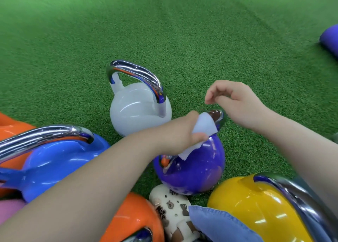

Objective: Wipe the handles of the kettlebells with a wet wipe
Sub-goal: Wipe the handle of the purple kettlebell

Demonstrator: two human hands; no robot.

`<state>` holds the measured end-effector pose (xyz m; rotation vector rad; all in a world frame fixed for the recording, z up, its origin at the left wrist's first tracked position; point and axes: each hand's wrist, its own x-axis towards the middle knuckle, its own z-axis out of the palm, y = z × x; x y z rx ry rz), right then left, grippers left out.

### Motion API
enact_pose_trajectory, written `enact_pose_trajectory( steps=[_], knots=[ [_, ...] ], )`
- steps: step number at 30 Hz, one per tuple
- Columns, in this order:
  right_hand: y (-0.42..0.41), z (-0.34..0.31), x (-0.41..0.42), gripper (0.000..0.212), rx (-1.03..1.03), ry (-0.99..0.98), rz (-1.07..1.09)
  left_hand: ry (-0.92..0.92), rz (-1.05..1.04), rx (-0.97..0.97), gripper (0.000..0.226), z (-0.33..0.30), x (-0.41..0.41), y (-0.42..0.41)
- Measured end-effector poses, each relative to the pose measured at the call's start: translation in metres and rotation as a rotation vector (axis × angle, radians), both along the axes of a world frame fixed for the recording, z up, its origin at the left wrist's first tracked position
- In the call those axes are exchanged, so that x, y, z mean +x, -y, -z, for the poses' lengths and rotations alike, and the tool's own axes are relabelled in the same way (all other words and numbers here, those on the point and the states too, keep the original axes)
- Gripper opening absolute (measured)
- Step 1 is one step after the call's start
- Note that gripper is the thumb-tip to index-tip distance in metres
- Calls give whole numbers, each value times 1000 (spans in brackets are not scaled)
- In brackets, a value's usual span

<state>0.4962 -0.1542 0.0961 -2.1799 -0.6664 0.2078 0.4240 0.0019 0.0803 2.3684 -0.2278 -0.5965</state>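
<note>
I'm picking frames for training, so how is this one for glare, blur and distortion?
Head view: bright overhead-light streaks glare off the chrome handle of the white kettlebell and the glossy yellow kettlebell; wide-angle bending stretches things at the edges; the far turf is smeared; the left hand with the wipe is fairly sharp.

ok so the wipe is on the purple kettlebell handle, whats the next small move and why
Probably slide the left hand with the wet wipe along the purple kettlebell handle toward its far end, which shows bare chrome beyond the wipe. The right hand hovers above, holding nothing, and could steady the bell.
</note>
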Motion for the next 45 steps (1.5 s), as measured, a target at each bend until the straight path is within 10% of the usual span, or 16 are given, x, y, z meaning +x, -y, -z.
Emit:
enact_pose_trajectory(
  steps=[6,17,25,30,35,45],
  knots=[
    [-13,-11,-14,27,-120,-62,-185,-226,-132,-483,55,40,-50,-40],
    [-23,-13,-23,14,-348,247,-284,141,-87,40,54,12,-18,-5],
    [-27,-9,-27,15,-357,359,-342,-71,-88,-394,45,29,-28,-30],
    [-29,-23,-46,19,-218,385,-547,-10,-130,-302,77,67,-56,-44],
    [-24,-4,-65,22,-788,136,-834,67,-216,-173,83,85,-71,-42],
    [-35,52,-49,67,-887,239,-680,70,-317,-221,36,84,-74,-43]
  ],
)
